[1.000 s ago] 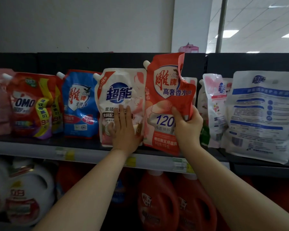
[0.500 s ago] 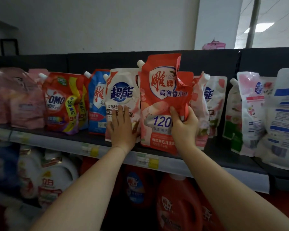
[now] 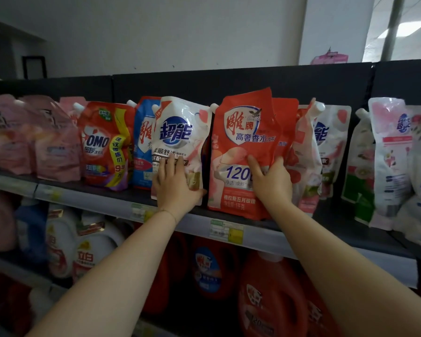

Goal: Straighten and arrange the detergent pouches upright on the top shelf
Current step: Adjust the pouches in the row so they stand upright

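Forearms (image 3: 122,271) reach up from five and seven o'clock of the frame towards its middle. Beneath them, on the lower shelf, red detergent jugs (image 3: 270,297) stand at six o'clock and white jugs (image 3: 88,259) at eight o'clock. Above the jugs runs the grey front edge of the top shelf (image 3: 107,204), with a yellow-cornered price label (image 3: 226,231) on it at six o'clock of the red pouch.

The left hand (image 3: 173,188) lies flat on the lower front of the white pouch (image 3: 180,132), its fingers straight and close together, pointing to twelve o'clock. Its thumb stretches towards three o'clock by the pouch's lower corner. A thin bracelet (image 3: 171,213) circles that wrist. The right hand (image 3: 270,183) grips the red pouch (image 3: 243,132) at its three o'clock edge, thumb across the printed front and fingers wrapped behind, out of sight.

Both pouches stand upright at the front of the top shelf. The white one is at nine o'clock of the red, with a narrow dark gap between them. The red pouch's upper right corner is creased.

At nine o'clock of the white pouch come a blue pouch (image 3: 142,142), an OMO pouch (image 3: 102,144), then blurred pink pouches (image 3: 34,137). At three o'clock of the red one stand pale pouches (image 3: 389,154), some turned or leaning. Behind them all runs a dark back panel (image 3: 229,81), and beyond it a pale wall (image 3: 180,32).
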`<action>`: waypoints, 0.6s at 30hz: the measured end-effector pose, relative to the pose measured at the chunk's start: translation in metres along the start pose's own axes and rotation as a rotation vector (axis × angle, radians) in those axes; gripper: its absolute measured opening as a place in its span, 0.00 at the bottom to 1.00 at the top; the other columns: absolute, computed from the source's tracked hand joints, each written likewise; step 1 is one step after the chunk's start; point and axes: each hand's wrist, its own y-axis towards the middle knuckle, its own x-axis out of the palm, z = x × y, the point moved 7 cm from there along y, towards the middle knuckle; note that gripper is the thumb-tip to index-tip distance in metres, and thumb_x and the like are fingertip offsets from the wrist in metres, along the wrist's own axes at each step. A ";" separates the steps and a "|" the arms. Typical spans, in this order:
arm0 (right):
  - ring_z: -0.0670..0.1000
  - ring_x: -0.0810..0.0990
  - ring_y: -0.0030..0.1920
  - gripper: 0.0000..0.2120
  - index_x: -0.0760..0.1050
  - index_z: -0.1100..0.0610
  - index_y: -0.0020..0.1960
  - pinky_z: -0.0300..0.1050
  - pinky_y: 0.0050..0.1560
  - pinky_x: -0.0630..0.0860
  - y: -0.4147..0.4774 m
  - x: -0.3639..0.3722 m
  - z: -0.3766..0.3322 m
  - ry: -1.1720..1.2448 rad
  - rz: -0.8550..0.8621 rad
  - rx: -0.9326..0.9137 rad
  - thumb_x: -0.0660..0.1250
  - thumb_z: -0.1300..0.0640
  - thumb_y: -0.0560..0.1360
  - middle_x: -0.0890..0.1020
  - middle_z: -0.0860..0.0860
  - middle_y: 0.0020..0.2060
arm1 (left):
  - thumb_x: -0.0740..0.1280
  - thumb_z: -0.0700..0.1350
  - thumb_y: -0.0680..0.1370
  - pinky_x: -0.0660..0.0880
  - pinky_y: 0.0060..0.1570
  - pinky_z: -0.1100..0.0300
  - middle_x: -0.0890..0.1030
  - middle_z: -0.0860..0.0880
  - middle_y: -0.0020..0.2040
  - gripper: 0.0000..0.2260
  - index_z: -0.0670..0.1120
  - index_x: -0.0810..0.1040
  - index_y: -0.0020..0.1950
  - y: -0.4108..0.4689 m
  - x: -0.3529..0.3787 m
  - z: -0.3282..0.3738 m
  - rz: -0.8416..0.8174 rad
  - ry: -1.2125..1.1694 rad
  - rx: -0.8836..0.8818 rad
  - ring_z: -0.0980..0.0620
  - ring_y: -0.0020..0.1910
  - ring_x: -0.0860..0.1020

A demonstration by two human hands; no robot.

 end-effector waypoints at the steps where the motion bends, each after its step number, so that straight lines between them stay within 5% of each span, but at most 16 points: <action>1: 0.60 0.77 0.56 0.31 0.65 0.57 0.61 0.59 0.56 0.74 0.000 -0.001 0.000 -0.087 0.008 -0.014 0.61 0.32 0.72 0.78 0.55 0.54 | 0.70 0.61 0.69 0.52 0.73 0.43 0.57 0.47 0.76 0.39 0.47 0.59 0.75 -0.004 -0.002 0.005 0.035 -0.015 0.032 0.45 0.75 0.52; 4: 0.61 0.70 0.64 0.36 0.59 0.59 0.69 0.60 0.62 0.68 -0.006 -0.014 -0.009 -0.244 0.145 -0.136 0.62 0.34 0.73 0.71 0.58 0.64 | 0.62 0.63 0.71 0.61 0.69 0.45 0.68 0.46 0.69 0.31 0.45 0.68 0.68 -0.017 -0.010 0.027 0.146 -0.104 0.205 0.45 0.70 0.62; 7: 0.59 0.58 0.70 0.36 0.51 0.57 0.74 0.60 0.66 0.62 -0.026 -0.023 -0.035 -0.378 0.302 -0.523 0.62 0.42 0.75 0.59 0.59 0.71 | 0.62 0.68 0.70 0.56 0.72 0.49 0.62 0.47 0.74 0.37 0.46 0.63 0.72 -0.023 -0.014 0.049 0.129 -0.179 0.422 0.47 0.74 0.58; 11: 0.56 0.50 0.75 0.34 0.53 0.57 0.76 0.59 0.69 0.59 -0.047 0.011 -0.047 -0.619 0.054 -0.904 0.57 0.43 0.77 0.54 0.57 0.76 | 0.61 0.71 0.67 0.41 0.75 0.48 0.35 0.54 0.77 0.49 0.53 0.38 0.77 -0.016 -0.010 0.073 -0.088 0.097 0.657 0.55 0.75 0.35; 14: 0.56 0.53 0.76 0.38 0.54 0.60 0.77 0.56 0.72 0.55 -0.045 0.025 -0.037 -0.792 -0.086 -0.944 0.50 0.35 0.77 0.57 0.57 0.76 | 0.57 0.72 0.68 0.42 0.74 0.49 0.35 0.51 0.76 0.50 0.48 0.36 0.77 -0.009 0.000 0.083 -0.122 0.290 0.776 0.52 0.76 0.36; 18: 0.57 0.48 0.77 0.44 0.47 0.59 0.78 0.55 0.72 0.44 -0.038 0.023 -0.014 -0.915 -0.135 -0.911 0.44 0.29 0.74 0.51 0.57 0.77 | 0.64 0.66 0.71 0.44 0.73 0.49 0.36 0.47 0.75 0.50 0.46 0.36 0.76 -0.016 0.022 0.097 -0.118 0.316 0.853 0.48 0.76 0.39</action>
